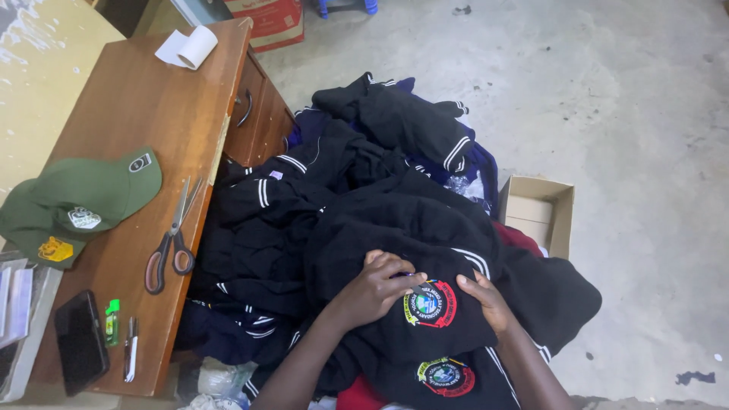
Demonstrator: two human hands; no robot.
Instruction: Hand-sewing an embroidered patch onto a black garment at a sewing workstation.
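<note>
Head view, left hand (pixel 377 285), right hand (pixel 486 301) on round embroidered badge (pixel 430 304), black sweater (pixel 395 228).

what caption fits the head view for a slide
Both hands, left hand and right hand, press a round embroidered badge on a black sweater beside a wooden desk.
</note>
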